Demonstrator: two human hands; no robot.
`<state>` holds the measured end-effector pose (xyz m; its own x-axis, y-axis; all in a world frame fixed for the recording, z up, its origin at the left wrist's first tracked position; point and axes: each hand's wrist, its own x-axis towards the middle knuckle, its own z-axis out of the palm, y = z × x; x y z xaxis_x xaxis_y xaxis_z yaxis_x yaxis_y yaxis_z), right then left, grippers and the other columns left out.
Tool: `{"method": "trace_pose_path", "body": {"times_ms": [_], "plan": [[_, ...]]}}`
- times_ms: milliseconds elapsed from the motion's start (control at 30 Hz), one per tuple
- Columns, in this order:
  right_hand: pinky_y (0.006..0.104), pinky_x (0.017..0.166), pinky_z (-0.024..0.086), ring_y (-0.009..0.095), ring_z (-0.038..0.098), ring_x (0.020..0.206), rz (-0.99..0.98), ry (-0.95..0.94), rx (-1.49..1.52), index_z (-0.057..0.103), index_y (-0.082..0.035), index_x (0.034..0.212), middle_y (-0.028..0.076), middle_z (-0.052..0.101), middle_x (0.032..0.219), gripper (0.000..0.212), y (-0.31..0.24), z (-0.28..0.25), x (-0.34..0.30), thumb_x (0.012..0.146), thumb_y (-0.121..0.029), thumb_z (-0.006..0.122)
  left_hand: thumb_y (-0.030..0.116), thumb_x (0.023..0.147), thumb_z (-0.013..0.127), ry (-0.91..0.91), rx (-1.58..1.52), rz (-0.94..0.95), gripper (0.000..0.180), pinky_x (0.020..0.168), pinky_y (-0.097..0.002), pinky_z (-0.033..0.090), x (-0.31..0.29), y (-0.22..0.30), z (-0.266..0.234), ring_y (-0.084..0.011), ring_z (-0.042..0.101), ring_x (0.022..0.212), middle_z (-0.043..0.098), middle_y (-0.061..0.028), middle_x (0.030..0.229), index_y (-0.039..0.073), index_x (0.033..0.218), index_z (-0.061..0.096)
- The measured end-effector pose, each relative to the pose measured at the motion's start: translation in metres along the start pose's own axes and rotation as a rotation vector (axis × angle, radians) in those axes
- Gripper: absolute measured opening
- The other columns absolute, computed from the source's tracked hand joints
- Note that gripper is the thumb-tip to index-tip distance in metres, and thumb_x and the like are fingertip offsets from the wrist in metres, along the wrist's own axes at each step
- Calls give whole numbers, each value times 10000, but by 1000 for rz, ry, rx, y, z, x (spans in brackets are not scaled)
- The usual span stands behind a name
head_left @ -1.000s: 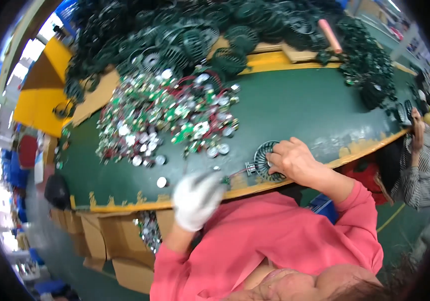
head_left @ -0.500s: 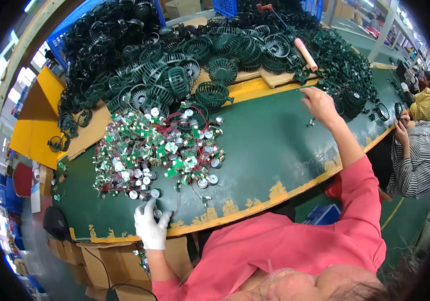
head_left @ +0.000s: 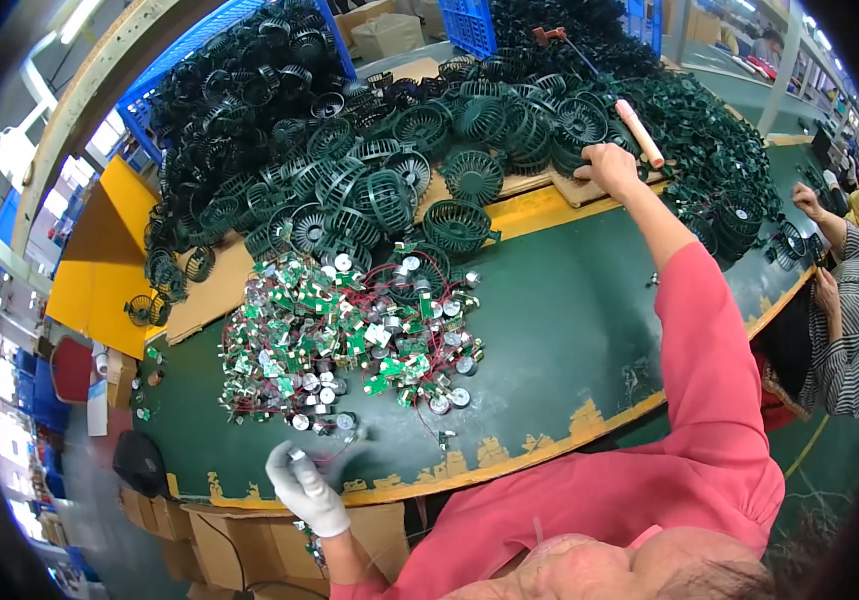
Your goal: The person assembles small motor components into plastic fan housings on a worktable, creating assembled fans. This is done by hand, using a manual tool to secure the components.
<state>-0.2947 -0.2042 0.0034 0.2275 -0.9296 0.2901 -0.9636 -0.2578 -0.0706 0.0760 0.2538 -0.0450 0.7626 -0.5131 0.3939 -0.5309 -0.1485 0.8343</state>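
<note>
Silvery wired motor (head_left: pixel 296 455) sits pinched in the fingers of the white-gloved left hand (head_left: pixel 309 490), at the near edge of the green tabletop (head_left: pixel 549 320), toward its left end. Bare and curled, the right hand (head_left: pixel 610 170) is near the far edge, beside the heaped dark green fan cages (head_left: pixel 474 177); whether its fingers grip anything, I cannot tell. Between the hands, left of the tabletop's middle, lies a pile of wired motors and circuit boards (head_left: pixel 349 335).
</note>
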Motion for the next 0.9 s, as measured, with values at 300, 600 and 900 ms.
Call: {"method": "trace_pose_path", "body": {"times_ms": [300, 600, 900], "plan": [[207, 465, 325, 34, 448, 516, -94, -351, 951, 646, -79, 753, -69, 513, 595, 138, -24, -55, -88, 796, -192, 713, 478, 920, 542, -27, -524, 92, 586, 783, -369, 488, -4, 48, 21, -190, 555, 802, 561, -100, 933, 6, 1248, 432], [355, 613, 482, 265, 605, 699, -458, -37, 636, 634, -50, 878, 92, 579, 754, 323, -56, -31, -205, 636, -167, 812, 224, 852, 640, -639, -604, -341, 396, 508, -201, 387, -27, 98, 13, -83, 500, 597, 572, -38, 866, 5, 1163, 530], [384, 640, 462, 281, 574, 735, -904, -133, 555, 586, -88, 869, 67, 549, 752, 337, -70, -57, -267, 628, -216, 785, 143, 924, 544, -1069, -511, -362, 310, 556, -220, 431, -45, 104, 32, -65, 491, 584, 610, -50, 845, -29, 1182, 540]]}}
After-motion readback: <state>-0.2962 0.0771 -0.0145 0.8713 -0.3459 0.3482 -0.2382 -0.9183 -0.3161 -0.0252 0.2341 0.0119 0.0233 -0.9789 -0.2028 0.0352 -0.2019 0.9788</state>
